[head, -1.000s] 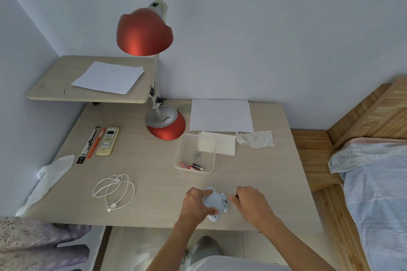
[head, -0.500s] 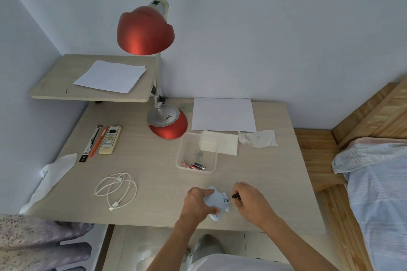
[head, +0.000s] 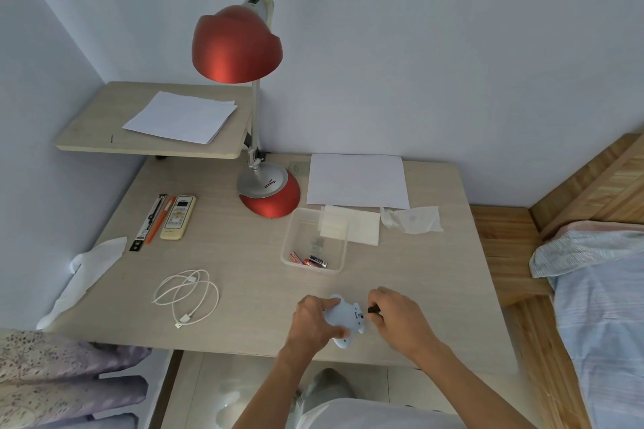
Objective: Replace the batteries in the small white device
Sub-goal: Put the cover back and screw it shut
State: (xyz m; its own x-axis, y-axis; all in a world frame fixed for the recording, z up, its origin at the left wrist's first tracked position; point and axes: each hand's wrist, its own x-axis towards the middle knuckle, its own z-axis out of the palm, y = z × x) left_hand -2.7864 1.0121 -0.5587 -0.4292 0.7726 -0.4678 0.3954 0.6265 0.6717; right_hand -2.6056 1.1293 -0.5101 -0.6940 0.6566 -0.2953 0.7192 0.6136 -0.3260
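Left hand (head: 313, 319) grips device (head: 343, 319); right hand (head: 400, 319), at its 3 o'clock, pinches dark item (head: 373, 309). We judge device light, stiff; grip edges.

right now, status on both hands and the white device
Left hand grips white device. Right hand pinches small dark object beside it. Batteries lie in clear tray beyond; nothing between.

We saw the desk (head: 244, 272) in matt pale wood-grain. Lamp shade (head: 237, 45) was red metal with a soft sheen. Tub (head: 343, 254) was clear smooth plastic, small white device (head: 343, 317) smooth plastic. Paper sheet (head: 357, 181) looked matt, tissue (head: 414, 219) crinkled. Bed frame (head: 592, 178) was planked wood.
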